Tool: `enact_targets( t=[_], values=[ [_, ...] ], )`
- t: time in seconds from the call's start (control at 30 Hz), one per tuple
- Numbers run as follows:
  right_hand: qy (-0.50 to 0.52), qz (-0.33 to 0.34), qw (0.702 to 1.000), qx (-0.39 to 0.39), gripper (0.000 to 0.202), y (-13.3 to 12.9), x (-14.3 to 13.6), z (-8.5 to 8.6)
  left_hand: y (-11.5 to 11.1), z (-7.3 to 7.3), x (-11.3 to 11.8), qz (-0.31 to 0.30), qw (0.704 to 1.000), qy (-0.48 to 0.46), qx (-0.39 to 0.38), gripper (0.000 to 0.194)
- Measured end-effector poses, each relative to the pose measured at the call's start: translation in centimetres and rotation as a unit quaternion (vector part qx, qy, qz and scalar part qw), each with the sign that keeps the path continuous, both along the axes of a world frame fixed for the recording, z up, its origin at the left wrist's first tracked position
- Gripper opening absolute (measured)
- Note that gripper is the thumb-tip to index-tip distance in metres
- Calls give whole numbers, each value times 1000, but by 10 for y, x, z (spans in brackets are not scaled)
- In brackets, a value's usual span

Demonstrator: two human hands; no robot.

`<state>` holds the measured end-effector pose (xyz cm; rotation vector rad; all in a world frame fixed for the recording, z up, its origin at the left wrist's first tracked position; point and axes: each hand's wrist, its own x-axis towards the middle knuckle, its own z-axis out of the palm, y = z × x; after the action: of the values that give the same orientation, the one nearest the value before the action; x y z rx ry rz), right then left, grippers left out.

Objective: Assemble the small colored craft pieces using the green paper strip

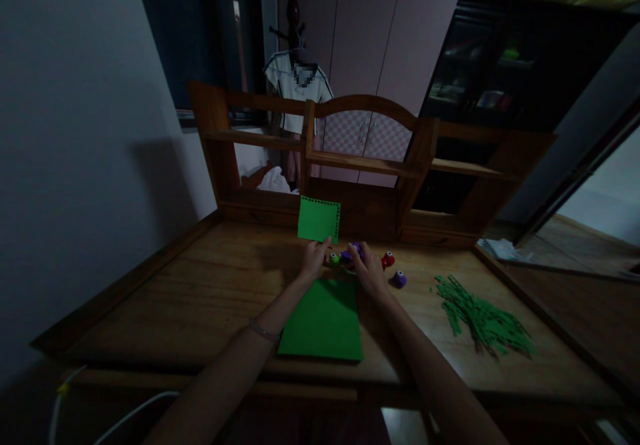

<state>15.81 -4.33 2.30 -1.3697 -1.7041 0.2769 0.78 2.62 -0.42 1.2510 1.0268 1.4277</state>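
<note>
My left hand point(315, 257) pinches the lower edge of a small green sheet point(319, 219) with a row of holes along its top and right edges. The sheet stands up above the table. My right hand point(367, 266) is closed around a purple object point(353, 253), partly hidden by the fingers. Between the hands sits a small green piece with a white top point(334, 258). A red piece point(388, 259) and a purple piece point(399, 279) lie right of my right hand. Below my hands, a larger green sheet or pad point(324, 319) lies flat.
A pile of green paper strips point(483, 318) lies on the right of the wooden table point(200, 298). A wooden shelf point(360, 163) rises along the back edge. A wall is at the left, and a white cable point(135, 417) hangs by the front left edge.
</note>
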Motion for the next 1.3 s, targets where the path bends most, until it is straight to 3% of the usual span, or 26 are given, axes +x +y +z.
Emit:
enact_targets(
  t=[0.6,0.83,1.3],
  values=[
    [-9,-3,1000,-1,36,-2,0,2,-5,1,1,-4,999,45,20,44],
    [-24,-48,998,34,39,1,0,3,-1,-4,-1,12,998,56,25,45],
    [-7,-9,1000,23,40,-4,-2,8,0,-5,-2,34,996,73,28,38]
  ],
)
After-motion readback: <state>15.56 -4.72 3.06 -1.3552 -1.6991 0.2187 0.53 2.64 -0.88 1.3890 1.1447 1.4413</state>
